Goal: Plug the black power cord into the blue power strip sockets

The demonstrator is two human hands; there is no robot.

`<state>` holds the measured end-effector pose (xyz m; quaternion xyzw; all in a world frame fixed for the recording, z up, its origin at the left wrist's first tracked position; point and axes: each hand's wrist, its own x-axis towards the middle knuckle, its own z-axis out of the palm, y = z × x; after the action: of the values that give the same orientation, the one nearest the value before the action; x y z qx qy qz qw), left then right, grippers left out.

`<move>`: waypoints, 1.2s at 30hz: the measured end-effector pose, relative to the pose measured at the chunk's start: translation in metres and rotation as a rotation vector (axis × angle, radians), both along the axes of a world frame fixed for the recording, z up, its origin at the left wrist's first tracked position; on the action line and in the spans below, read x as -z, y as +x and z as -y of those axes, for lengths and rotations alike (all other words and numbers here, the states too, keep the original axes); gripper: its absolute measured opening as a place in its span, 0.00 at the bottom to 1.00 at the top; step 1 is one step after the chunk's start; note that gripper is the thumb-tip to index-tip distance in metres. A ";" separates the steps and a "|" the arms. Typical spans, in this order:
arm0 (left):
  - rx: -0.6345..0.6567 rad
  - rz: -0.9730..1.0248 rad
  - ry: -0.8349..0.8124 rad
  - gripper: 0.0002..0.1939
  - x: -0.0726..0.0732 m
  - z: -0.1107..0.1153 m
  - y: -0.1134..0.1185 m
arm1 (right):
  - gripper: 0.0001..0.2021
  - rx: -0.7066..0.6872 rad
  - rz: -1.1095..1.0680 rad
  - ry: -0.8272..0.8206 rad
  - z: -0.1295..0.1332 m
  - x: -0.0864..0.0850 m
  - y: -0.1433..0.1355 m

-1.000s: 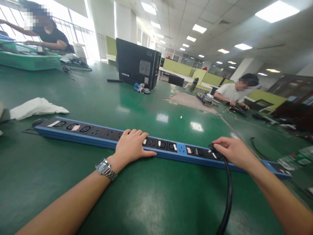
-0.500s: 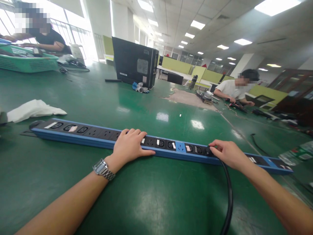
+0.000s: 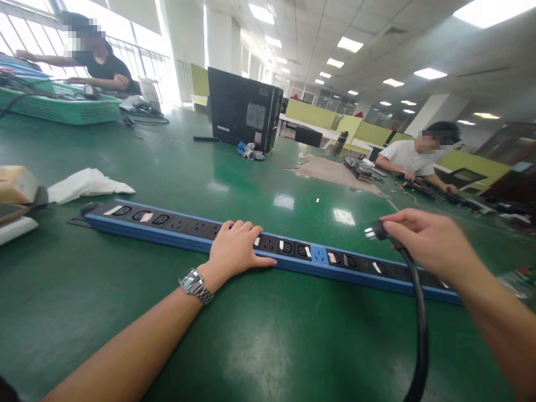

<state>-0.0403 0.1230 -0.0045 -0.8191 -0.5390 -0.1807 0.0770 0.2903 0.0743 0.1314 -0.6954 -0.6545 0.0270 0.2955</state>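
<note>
"Where's the plug (image 3: pixel 379 230)?"
"Clamped in your right hand's (image 3: pixel 431 239) fingers, clear of the power strip (image 3: pixel 301 269)."
"My left hand (image 3: pixel 233 248)?"
"Thumb and fingers apart across it. Beyond them, leftward, the green basket (image 3: pixel 87 113) holds cables (image 3: pixel 25 84)."

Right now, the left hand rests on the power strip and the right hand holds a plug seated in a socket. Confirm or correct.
Not seated: the head view shows the plug in the air, prongs bare, in the right hand. The left hand does rest on the power strip.
</note>
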 end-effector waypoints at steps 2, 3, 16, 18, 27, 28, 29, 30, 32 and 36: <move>0.005 0.001 0.004 0.39 0.001 0.000 0.000 | 0.15 -0.082 -0.117 -0.159 -0.009 0.018 -0.024; 0.008 0.000 0.005 0.39 0.001 0.000 0.000 | 0.14 -0.121 -0.174 -0.221 -0.015 0.031 -0.037; 0.006 0.006 0.039 0.36 0.003 0.002 0.002 | 0.08 -0.274 0.115 -0.235 -0.063 0.068 -0.174; 0.005 0.014 0.031 0.37 0.003 0.003 0.002 | 0.09 -0.265 0.128 -0.258 -0.062 0.067 -0.175; -0.004 0.015 0.023 0.32 0.003 0.002 0.003 | 0.10 -0.251 0.311 -0.263 -0.045 0.070 -0.187; -0.004 0.015 0.025 0.31 0.003 0.002 0.003 | 0.11 -0.243 0.321 -0.258 -0.043 0.071 -0.187; -0.004 0.014 0.026 0.30 0.003 0.002 0.003 | 0.11 -0.231 0.334 -0.248 -0.041 0.073 -0.188; -0.003 0.012 0.028 0.29 0.003 0.002 0.003 | 0.12 -0.220 0.349 -0.237 -0.038 0.075 -0.190; -0.004 0.003 0.031 0.27 0.003 0.002 0.002 | 0.13 -0.208 0.375 -0.224 -0.035 0.078 -0.196; -0.004 -0.016 0.043 0.25 0.002 0.003 0.002 | 0.12 -0.248 0.382 -0.240 -0.038 0.068 -0.201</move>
<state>-0.0388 0.1201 -0.0065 -0.8175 -0.5362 -0.1855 0.0992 0.0892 0.1120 0.0636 -0.6323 -0.7709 0.0086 0.0761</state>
